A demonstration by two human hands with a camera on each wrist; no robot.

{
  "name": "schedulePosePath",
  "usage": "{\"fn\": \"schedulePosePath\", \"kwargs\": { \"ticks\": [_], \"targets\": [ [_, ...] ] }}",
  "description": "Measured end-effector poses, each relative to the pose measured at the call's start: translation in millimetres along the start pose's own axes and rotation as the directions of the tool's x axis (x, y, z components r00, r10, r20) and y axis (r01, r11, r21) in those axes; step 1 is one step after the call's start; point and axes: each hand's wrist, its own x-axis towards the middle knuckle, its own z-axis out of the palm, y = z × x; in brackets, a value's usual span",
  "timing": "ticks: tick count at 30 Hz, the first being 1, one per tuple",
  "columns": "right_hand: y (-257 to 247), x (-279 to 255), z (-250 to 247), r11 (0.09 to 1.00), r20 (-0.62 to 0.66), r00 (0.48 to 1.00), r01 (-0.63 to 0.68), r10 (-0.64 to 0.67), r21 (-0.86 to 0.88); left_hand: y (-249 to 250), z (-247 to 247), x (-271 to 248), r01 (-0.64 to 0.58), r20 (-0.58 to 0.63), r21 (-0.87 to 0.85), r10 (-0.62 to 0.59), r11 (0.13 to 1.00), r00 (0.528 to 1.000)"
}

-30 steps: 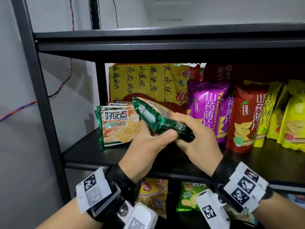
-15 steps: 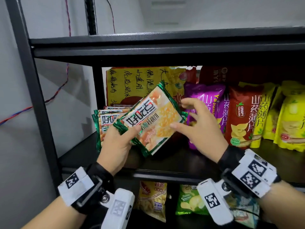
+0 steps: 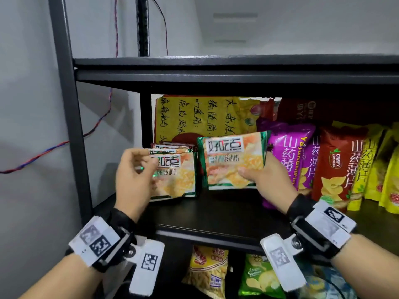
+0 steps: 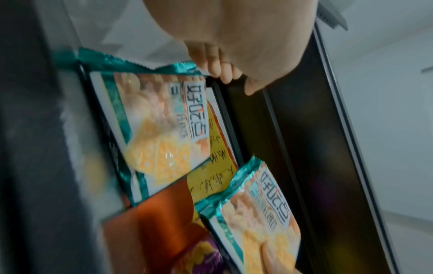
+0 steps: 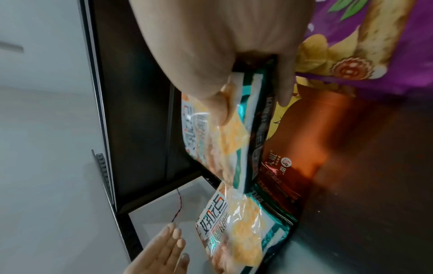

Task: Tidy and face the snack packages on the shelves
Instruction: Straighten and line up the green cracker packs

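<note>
My right hand [image 3: 254, 176] pinches a green-edged cracker pack [image 3: 232, 160] by its right side, thumb [image 5: 218, 103] on the front and fingers behind. The pack stands upright with its front facing me, just right of a stack of the same packs [image 3: 176, 175] at the left end of the black shelf [image 3: 216, 210]. My left hand [image 3: 145, 161] hovers in front of the stack's left edge with relaxed fingers and holds nothing. In the right wrist view that left hand [image 5: 164, 246] shows straight fingers beside the stack [image 5: 234, 231].
A large yellow bag [image 3: 194, 117] leans behind the packs. Purple [image 3: 287, 160], red [image 3: 336, 165] and yellow [image 3: 388, 169] yam chip bags stand to the right. The shelf post [image 3: 67, 104] rises on the left, the upper shelf [image 3: 216, 70] overhead. More snack bags [image 3: 209, 270] sit below.
The pack went from tilted in both hands to upright beside the stack, held by my right hand alone. My left hand let go and moved left to the stack.
</note>
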Motion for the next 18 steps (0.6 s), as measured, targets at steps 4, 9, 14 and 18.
{"fn": "schedulePosePath", "kwargs": {
  "ticks": [4, 9, 14, 18],
  "targets": [
    [-9, 18, 17, 0.977, -0.124, 0.990, -0.091, 0.068, -0.192, -21, -15, 31, 0.123, -0.208, 0.149, -0.090, 0.981, 0.974],
    [-5, 44, 49, 0.926, -0.177, 0.958, -0.268, 0.227, -0.266, -37, -18, 51, 0.433, -0.183, 0.039, -0.419, 0.901, 0.889],
    [15, 75, 67, 0.828, -0.200, 0.899, -0.438, 0.391, -0.351, -49, -19, 57, 0.574, 0.006, 0.115, -0.578, 0.811, 0.816],
    [31, 95, 70, 0.749, -0.134, 0.881, -0.459, 0.455, -0.478, -58, -20, 61, 0.623, 0.044, 0.121, -0.631, 0.773, 0.775]
  ]
}}
